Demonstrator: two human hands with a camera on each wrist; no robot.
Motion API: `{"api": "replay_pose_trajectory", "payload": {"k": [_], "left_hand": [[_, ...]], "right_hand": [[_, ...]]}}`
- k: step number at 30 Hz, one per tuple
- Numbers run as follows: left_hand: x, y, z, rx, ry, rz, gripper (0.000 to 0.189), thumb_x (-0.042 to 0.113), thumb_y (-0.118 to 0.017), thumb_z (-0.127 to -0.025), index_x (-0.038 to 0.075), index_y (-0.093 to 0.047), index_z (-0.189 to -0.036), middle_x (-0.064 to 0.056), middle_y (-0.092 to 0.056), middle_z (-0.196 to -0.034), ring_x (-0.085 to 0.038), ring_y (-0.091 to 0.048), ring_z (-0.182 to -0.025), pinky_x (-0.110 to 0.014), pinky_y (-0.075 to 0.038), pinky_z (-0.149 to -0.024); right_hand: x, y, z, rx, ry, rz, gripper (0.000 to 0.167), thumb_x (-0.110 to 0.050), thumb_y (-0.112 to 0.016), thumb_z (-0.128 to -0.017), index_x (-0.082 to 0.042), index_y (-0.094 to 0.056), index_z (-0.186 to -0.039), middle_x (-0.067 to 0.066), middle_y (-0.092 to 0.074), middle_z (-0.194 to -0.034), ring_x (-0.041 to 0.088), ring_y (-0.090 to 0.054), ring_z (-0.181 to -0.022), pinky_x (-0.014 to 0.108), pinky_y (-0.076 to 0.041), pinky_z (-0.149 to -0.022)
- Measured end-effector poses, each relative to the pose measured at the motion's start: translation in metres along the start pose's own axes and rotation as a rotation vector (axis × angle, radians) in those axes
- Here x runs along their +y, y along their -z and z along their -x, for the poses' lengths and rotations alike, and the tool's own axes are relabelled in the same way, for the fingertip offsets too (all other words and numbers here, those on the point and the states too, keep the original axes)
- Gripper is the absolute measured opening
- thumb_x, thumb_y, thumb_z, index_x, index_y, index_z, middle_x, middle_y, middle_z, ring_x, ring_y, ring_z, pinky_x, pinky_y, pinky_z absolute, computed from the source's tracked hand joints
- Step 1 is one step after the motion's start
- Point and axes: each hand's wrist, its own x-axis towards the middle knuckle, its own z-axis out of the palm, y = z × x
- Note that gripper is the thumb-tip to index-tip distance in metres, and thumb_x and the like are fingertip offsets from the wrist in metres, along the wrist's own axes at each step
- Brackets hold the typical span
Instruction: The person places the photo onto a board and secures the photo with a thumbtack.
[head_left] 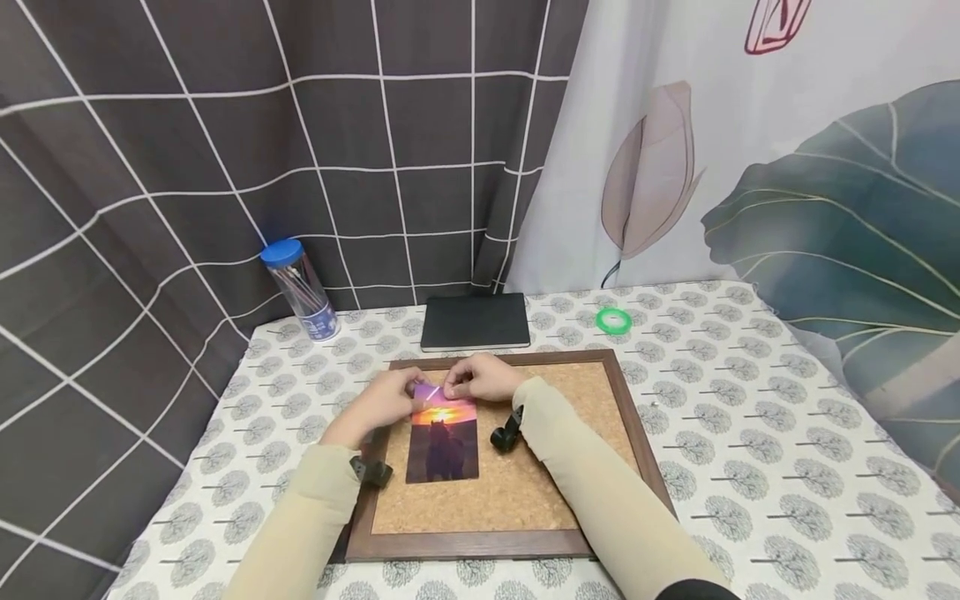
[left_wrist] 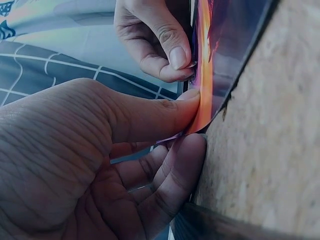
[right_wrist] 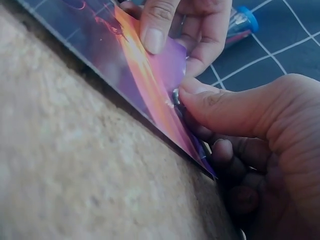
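A glossy photo (head_left: 444, 450) of a dark horse against a sunset lies upright on the left half of a wood-framed corkboard (head_left: 555, 492). My left hand (head_left: 382, 404) pinches its upper left edge between thumb and fingers, and the paper bends up off the cork there in the left wrist view. At the top edge, my right hand (head_left: 483, 379) holds a small shiny piece (right_wrist: 175, 96) between thumb and fingertip, against the purple sky of the photo. The kind of that piece I cannot tell, as the fingertips cover most of it.
Behind the board lies a black notebook (head_left: 476, 322). A clear tube with a blue lid (head_left: 281, 252), holding thin sticks, stands at the back left. Toward the back right is a green tape roll (head_left: 613, 321). The tree-patterned tablecloth (head_left: 750, 467) meets curtains behind.
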Motion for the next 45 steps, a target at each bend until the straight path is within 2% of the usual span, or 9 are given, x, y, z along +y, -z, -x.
{"api": "replay_pose_trajectory", "payload": {"k": [5, 13, 20, 24, 29, 33, 38, 45], "left_hand": [[0.000, 0.001, -0.001, 0.018, -0.008, -0.024, 0.032, 0.005, -0.075, -0.080, 0.006, -0.067, -0.111, -0.004, -0.066, -0.084, -0.015, -0.059, -0.066, -0.030, -0.051, -0.061], [0.004, 0.004, -0.001, -0.007, 0.007, 0.013, 0.032, 0.005, -0.074, -0.082, 0.005, -0.067, -0.112, -0.007, -0.068, -0.086, -0.015, -0.060, -0.061, -0.030, -0.052, -0.058], [0.009, 0.010, -0.011, 0.018, 0.002, 0.001, 0.033, 0.005, -0.075, -0.082, 0.004, -0.066, -0.113, -0.006, -0.067, -0.083, -0.015, -0.059, -0.059, -0.029, -0.051, -0.056], [0.015, 0.013, -0.013, 0.009, -0.005, -0.002, 0.034, 0.003, -0.074, -0.080, 0.002, -0.065, -0.113, -0.007, -0.066, -0.084, -0.015, -0.059, -0.059, -0.029, -0.051, -0.056], [0.018, 0.013, -0.012, 0.016, -0.003, -0.025, 0.035, 0.004, -0.074, -0.079, 0.004, -0.066, -0.113, -0.007, -0.066, -0.085, -0.017, -0.059, -0.064, -0.031, -0.051, -0.060], [0.015, 0.009, -0.006, 0.016, 0.012, -0.018, 0.035, 0.004, -0.074, -0.079, 0.005, -0.066, -0.113, -0.006, -0.066, -0.086, -0.018, -0.059, -0.069, -0.032, -0.050, -0.063], [0.011, 0.001, 0.001, 0.011, 0.036, 0.038, 0.035, 0.000, -0.073, -0.078, 0.006, -0.066, -0.111, -0.006, -0.065, -0.083, -0.017, -0.059, -0.063, -0.031, -0.051, -0.059], [0.005, -0.004, 0.005, 0.011, 0.050, 0.056, 0.034, -0.001, -0.072, -0.076, 0.007, -0.065, -0.109, -0.004, -0.064, -0.080, -0.016, -0.059, -0.058, -0.031, -0.051, -0.056]], "right_hand": [[-0.004, 0.002, 0.000, 0.014, -0.033, -0.008, 0.007, -0.023, -0.075, -0.092, -0.016, -0.078, -0.092, -0.009, -0.072, -0.085, 0.007, -0.058, -0.076, 0.025, -0.047, -0.077], [-0.001, 0.005, 0.000, 0.018, -0.046, 0.012, 0.007, -0.025, -0.076, -0.091, -0.018, -0.079, -0.092, -0.011, -0.072, -0.084, 0.006, -0.061, -0.079, 0.026, -0.049, -0.080], [0.004, 0.021, -0.002, 0.072, -0.047, -0.110, 0.009, -0.023, -0.075, -0.091, -0.016, -0.079, -0.094, -0.006, -0.074, -0.086, 0.009, -0.062, -0.082, 0.026, -0.048, -0.081], [0.003, 0.027, -0.001, 0.065, -0.055, -0.106, 0.008, -0.020, -0.074, -0.091, -0.014, -0.079, -0.094, -0.005, -0.074, -0.086, 0.010, -0.061, -0.081, 0.026, -0.047, -0.080], [0.003, 0.021, -0.002, 0.081, -0.047, -0.038, 0.008, -0.022, -0.076, -0.090, -0.015, -0.079, -0.092, -0.008, -0.073, -0.084, 0.008, -0.061, -0.079, 0.026, -0.048, -0.079], [0.003, 0.011, -0.004, 0.086, -0.048, 0.000, 0.009, -0.026, -0.078, -0.089, -0.018, -0.080, -0.091, -0.011, -0.073, -0.083, 0.005, -0.062, -0.078, 0.025, -0.049, -0.078], [0.001, 0.002, -0.002, 0.091, -0.062, 0.010, 0.008, -0.026, -0.079, -0.088, -0.018, -0.080, -0.088, -0.012, -0.073, -0.080, 0.005, -0.061, -0.074, 0.025, -0.049, -0.075], [0.006, -0.010, -0.003, 0.133, -0.050, 0.022, 0.007, -0.025, -0.081, -0.086, -0.019, -0.079, -0.085, -0.012, -0.070, -0.075, 0.004, -0.057, -0.069, 0.023, -0.047, -0.068]]}}
